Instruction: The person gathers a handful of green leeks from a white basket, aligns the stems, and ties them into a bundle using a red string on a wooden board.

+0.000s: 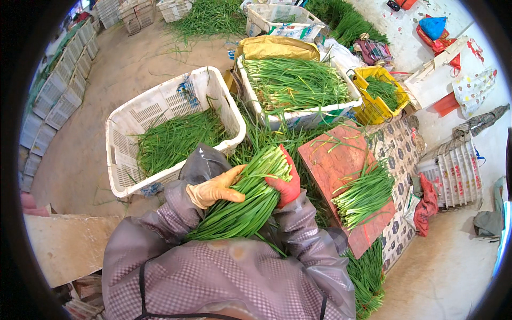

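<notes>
A thick bunch of green garlic chives point(250, 196) lies across my lap, its pale cut ends towards the upper right. My left hand point(218, 188), in a tan glove, grips the bunch from its left side. Around the pale ends on the right is my right hand point(287, 182), in a red glove. Another pile of chives point(366, 196) rests on a reddish board point(324, 154) to the right. Loose chives point(180, 138) lie in a white plastic crate point(116, 160) at the left. Neatly laid chives point(296, 84) fill a second white crate point(292, 120) ahead.
A yellow plastic basket point(370, 110) with chives stands beyond the board. More chives point(364, 276) lie below the board at right. Stacked white crates point(60, 92) line the far left. Another crate point(284, 30) and heaped chives point(216, 18) are at the back.
</notes>
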The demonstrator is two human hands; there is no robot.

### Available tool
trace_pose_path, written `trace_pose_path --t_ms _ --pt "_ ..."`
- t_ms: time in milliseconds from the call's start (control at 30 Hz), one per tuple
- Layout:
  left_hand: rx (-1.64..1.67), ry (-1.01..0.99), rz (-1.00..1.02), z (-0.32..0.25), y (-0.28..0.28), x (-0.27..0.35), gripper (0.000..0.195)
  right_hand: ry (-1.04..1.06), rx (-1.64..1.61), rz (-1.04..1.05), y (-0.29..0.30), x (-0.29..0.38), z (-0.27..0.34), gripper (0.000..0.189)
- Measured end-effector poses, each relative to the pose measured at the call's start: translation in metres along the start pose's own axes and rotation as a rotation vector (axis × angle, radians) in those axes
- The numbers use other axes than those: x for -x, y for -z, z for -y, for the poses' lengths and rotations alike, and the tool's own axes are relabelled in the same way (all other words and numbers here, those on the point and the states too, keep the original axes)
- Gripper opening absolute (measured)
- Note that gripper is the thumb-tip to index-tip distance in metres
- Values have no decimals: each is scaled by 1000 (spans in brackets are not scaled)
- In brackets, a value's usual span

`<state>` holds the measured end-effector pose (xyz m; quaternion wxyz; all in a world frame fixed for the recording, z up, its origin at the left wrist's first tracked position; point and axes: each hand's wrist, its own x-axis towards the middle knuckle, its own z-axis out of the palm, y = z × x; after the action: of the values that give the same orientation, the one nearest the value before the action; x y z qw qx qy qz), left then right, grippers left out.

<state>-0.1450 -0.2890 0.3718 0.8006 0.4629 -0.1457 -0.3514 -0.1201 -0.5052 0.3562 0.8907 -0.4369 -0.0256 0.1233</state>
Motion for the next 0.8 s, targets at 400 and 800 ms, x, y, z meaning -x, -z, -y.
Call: trace_pose_path --t_ms 400,800 --pt "104 -279 -579 52 -21 -32 18 17 83 21 7 15 10 94" --pt "-154 -207 -555 67 -67 -49 11 -8 328 -154 36 29 21 70"
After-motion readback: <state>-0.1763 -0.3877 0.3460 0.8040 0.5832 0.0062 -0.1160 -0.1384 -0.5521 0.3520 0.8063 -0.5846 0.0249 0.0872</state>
